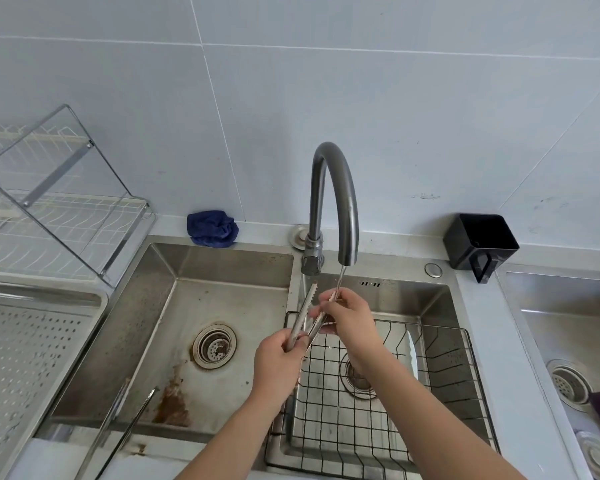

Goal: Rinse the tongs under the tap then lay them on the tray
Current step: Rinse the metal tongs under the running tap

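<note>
Both hands are on the tongs (307, 315) over the right basin, right under the tap (333, 202) where a thin stream runs down onto them. Left hand (278, 355) wraps closed around the handle end; right hand (349, 315) pinches one serrated arm near its tip, fingers closed on it. Below them sits a black wire basket (465, 362). Away to the left, the perforated tray (25, 344) lies beside the sink.

The left hand (279, 355) grips the handle end of the tongs (305, 315), whose toothed tips point up just below the tap (333, 202). The right hand (349, 315) pinches one arm of them under a thin stream, above a wire basket (444, 375).
</note>
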### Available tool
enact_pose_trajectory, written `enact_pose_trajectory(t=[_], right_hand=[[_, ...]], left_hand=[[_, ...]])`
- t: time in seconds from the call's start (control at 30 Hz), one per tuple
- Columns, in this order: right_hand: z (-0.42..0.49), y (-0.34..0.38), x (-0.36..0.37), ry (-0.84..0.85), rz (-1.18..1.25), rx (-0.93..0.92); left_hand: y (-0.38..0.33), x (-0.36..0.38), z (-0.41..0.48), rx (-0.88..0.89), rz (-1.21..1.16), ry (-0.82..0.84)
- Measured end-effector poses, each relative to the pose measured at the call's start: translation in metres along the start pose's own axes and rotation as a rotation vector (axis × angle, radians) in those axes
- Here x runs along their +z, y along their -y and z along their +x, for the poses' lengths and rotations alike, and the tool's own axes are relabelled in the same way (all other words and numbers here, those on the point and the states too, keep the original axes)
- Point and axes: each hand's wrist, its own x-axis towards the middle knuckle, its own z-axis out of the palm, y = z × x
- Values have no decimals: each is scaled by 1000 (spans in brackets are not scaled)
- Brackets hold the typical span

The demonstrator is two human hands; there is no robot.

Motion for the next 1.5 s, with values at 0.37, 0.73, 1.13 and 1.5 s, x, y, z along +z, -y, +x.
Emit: enact_pose_trajectory(t=[0.37, 0.73, 1.13, 1.5], right_hand=[[-17, 6, 4, 109, -66, -98], [-25, 10, -23, 143, -182, -153], [-22, -4, -17, 101, -387, -216], [-16, -18, -22, -112, -204, -44]], left_hand=[[-32, 27, 14, -151, -104, 89], [-46, 41, 11, -74, -260, 230], [-45, 38, 11, -170, -242, 354], [-38, 27, 14, -118, -248, 349]])
